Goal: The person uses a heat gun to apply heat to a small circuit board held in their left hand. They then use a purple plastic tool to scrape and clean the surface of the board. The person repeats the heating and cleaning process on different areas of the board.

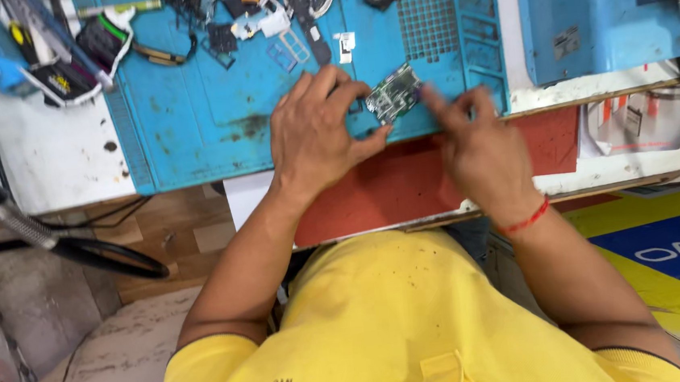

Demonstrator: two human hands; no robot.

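A small green circuit board (394, 94) lies tilted over the near edge of a blue work mat (212, 112). My left hand (315, 132) grips the board's left end between thumb and fingers. My right hand (478, 144) is at the board's right end, with the index fingertip touching its corner; the other fingers are curled. A red thread band circles my right wrist. Whether the right hand pinches a small tool is too blurred to tell.
Loose phone parts, small frames and tools (261, 11) litter the mat's far side. A blue machine (601, 9) stands at the right. A red surface (404, 186) lies under my hands. Black cables (78, 252) hang at the left by the white bench top (46, 157).
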